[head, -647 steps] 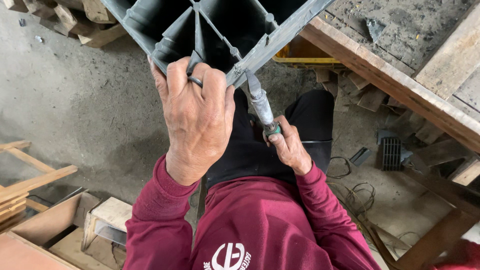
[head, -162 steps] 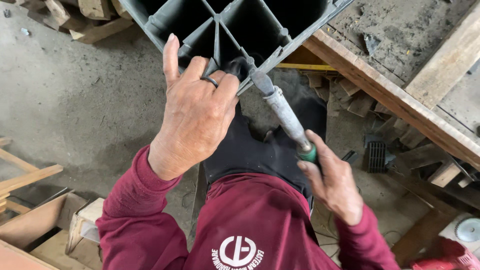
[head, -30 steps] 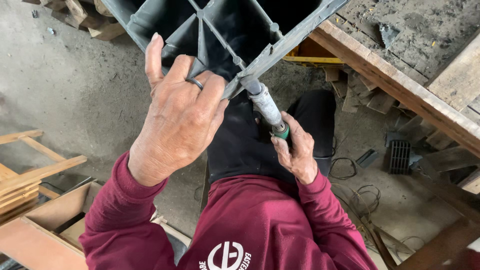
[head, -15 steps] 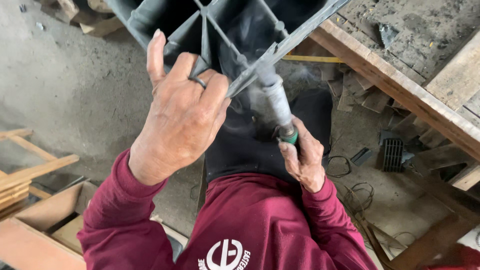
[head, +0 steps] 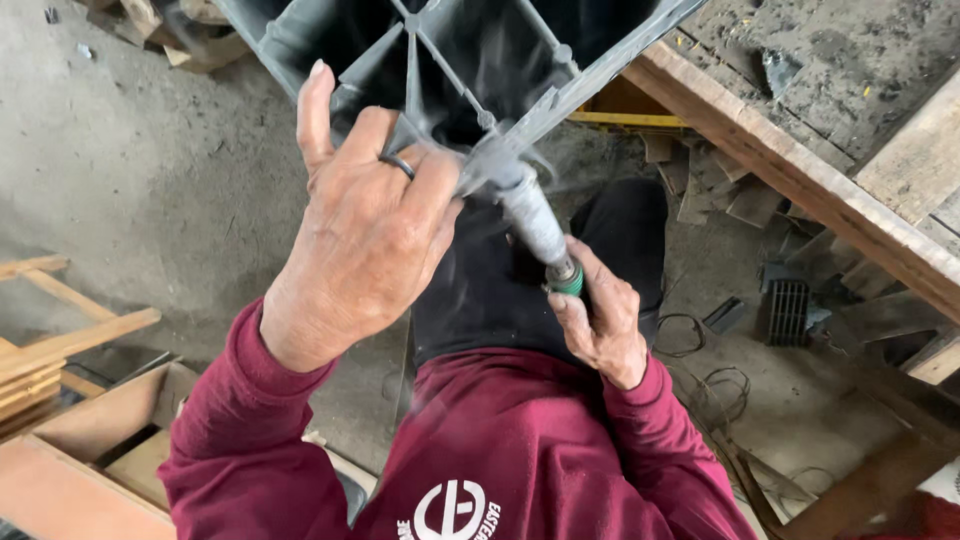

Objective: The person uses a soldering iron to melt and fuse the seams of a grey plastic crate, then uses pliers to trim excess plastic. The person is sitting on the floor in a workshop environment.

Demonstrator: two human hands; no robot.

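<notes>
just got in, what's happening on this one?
A person in a maroon sweatshirt is working on a dark grey ribbed plastic frame held up over the lap. The left hand grips one of its ribs, a ring on one finger. The right hand holds a slim tool with a green collar, its tip pressed against a rib junction on the frame's edge. A faint haze hangs around the contact point. Wooden planks and scraps lie around on the concrete floor.

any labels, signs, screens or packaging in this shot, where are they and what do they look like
Printed emblem: on the dark red shirt, bottom centre; white round mark with white lettering beside it.
Wooden boxes: bottom left on the floor; open, plain light wood, unmarked.
No signs or screens.
</notes>
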